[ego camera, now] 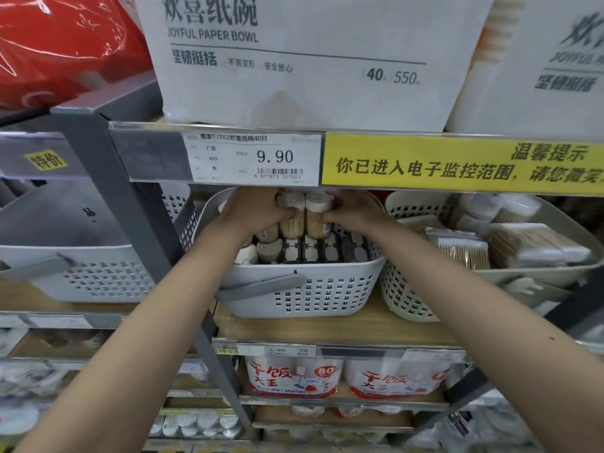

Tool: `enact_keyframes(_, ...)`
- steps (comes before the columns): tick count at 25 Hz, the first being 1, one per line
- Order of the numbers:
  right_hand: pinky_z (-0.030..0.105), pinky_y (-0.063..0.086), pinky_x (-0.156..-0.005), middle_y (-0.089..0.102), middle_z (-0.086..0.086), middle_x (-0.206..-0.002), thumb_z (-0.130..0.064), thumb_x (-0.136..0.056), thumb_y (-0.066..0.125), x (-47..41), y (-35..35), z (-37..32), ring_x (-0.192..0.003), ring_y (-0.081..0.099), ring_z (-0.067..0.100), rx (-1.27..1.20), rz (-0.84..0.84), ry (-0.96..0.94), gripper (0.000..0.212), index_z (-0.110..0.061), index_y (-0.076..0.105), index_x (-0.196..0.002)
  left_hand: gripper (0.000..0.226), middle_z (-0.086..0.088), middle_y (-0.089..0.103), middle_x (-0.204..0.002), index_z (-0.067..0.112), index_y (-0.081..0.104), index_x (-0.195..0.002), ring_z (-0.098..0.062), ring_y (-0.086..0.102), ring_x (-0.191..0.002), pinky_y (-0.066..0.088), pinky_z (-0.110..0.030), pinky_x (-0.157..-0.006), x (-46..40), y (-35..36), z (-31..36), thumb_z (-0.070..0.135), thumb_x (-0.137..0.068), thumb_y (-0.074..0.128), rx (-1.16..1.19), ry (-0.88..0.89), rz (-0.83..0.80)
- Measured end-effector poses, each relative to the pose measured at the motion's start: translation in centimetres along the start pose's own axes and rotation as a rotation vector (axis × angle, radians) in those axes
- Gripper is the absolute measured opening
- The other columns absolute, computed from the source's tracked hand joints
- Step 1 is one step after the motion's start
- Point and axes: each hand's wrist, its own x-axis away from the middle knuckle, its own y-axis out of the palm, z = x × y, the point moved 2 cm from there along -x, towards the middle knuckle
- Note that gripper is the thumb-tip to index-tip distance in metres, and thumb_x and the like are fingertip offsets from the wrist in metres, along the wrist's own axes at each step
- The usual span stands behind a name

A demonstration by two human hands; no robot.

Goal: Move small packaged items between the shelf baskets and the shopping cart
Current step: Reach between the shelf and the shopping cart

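Both my arms reach into the white perforated basket (304, 292) on the middle shelf. My left hand (255, 209) grips a clear toothpick jar with a white cap (289, 214) from the left. My right hand (354, 212) grips a second such toothpick jar (316, 214) from the right. The two jars are upright and pressed side by side above the basket floor. Several more toothpick jars (268, 248) lie in the basket's front left corner. The fingertips are partly hidden under the shelf rail. No shopping cart is in view.
The shelf rail (255, 158) with a 9.90 price tag hangs just above my hands. A grey basket (81, 273) stands to the left and a cream basket (408, 299) with cotton swab packs to the right. A grey shelf upright (137, 217) crosses at the left. Paper bowl packs sit above.
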Motion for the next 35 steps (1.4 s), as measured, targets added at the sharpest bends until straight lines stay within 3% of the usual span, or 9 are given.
enact_keyframes(4,0.03,0.046,-0.074,0.067,0.011,-0.101,-0.031,-0.087,0.06,2.9,-1.7,-1.0,-0.092,0.061,0.022,0.076,-0.011,-0.001,0.037,-0.003,0.064,-0.112,0.04,-0.001,0.063,-0.123,0.019,0.063,-0.12,-0.019,0.054,-0.115,0.041,-0.031,-0.094,1.5,-1.2,0.6,0.046,-0.092,0.05,-0.037,-0.035,-0.012)
enact_keyframes(6,0.031,0.043,-0.075,0.063,0.015,-0.108,-0.027,-0.091,0.057,5.3,-2.6,-1.9,-0.1,0.058,0.025,0.13,0.025,-0.019,0.039,0.003,0.058,-0.117,0.036,-0.008,0.063,-0.122,0.013,0.061,-0.12,-0.023,0.055,-0.114,0.04,-0.027,-0.087,2.8,-1.8,1.4,0.036,-0.093,0.054,-0.032,-0.007,0.039)
enact_keyframes(9,0.03,0.043,-0.087,0.056,0.012,-0.127,-0.031,-0.092,0.057,8.5,-3.3,-2.6,-0.115,0.052,0.026,0.196,0.138,-0.08,0.043,-0.006,0.051,-0.126,0.041,-0.007,0.058,-0.13,0.014,0.054,-0.129,-0.024,0.051,-0.119,0.029,-0.022,-0.075,4.9,-2.2,2.4,0.029,-0.091,0.057,-0.072,0.043,0.043)
enact_keyframes(13,0.02,0.034,-0.081,0.054,0.007,-0.13,-0.03,-0.092,0.057,12.9,-3.3,-2.1,-0.117,0.05,0.023,0.256,0.235,-0.217,0.043,-0.014,0.05,-0.131,0.045,-0.005,0.058,-0.13,0.017,0.053,-0.131,-0.024,0.052,-0.119,0.038,-0.027,-0.089,7.2,-1.9,3.5,0.031,-0.089,0.059,0.007,0.123,0.047)
enact_keyframes(16,0.032,0.042,-0.091,0.057,0.01,-0.122,-0.029,-0.091,0.055,17.2,-3.0,0.2,-0.112,0.053,0.026,0.304,0.338,-0.222,0.039,-0.009,0.055,-0.125,0.042,-0.009,0.06,-0.123,0.015,0.056,-0.127,-0.028,0.054,-0.112,0.043,-0.034,-0.086,8.5,-0.9,5.9,0.032,-0.089,0.056,-0.039,0.278,0.049)
enact_keyframes(18,0.038,0.044,-0.093,0.058,0.008,-0.12,-0.031,-0.09,0.05,20.5,-3.0,2.5,-0.111,0.054,0.024,0.336,0.409,-0.147,0.039,-0.009,0.057,-0.121,0.04,-0.009,0.059,-0.123,0.011,0.056,-0.126,-0.03,0.055,-0.11,0.046,-0.039,-0.087,9.6,0.1,8.2,0.03,-0.091,0.055,-0.068,0.416,0.078)
enact_keyframes(23,0.029,0.036,-0.098,0.055,0.004,-0.125,-0.028,-0.091,0.056,29.5,-3.2,10.7,-0.114,0.049,0.02,0.326,0.51,0.177,0.037,-0.011,0.055,-0.124,0.04,-0.006,0.06,-0.12,0.008,0.057,-0.123,-0.024,0.056,-0.108,0.048,-0.038,-0.088,12.5,6.0,16.7,0.028,-0.088,0.051,-0.001,0.765,0.055)
enact_keyframes(29,0.033,0.04,-0.092,0.053,0.0,-0.125,-0.032,-0.091,0.058,43.0,-3.0,20.2,-0.113,0.052,0.023,0.252,0.478,0.693,0.04,-0.019,0.05,-0.128,0.034,0.0,0.061,-0.111,0.015,0.059,-0.115,-0.022,0.059,-0.1,0.05,-0.034,-0.078,17.5,17.3,29.7,0.031,-0.085,0.057,0.065,0.976,-0.339)
enact_keyframes(35,0.026,0.04,-0.093,0.053,-0.006,-0.125,-0.038,-0.094,0.051,55.1,-2.7,26.8,-0.115,0.051,0.014,0.056,0.479,1.039,0.037,-0.023,0.047,-0.128,0.045,0.007,0.048,-0.134,0.026,0.041,-0.138,-0.012,0.046,-0.121,0.039,-0.027,-0.096,22.4,27.9,38.9,0.041,-0.096,0.045,0.131,0.97,-0.782)
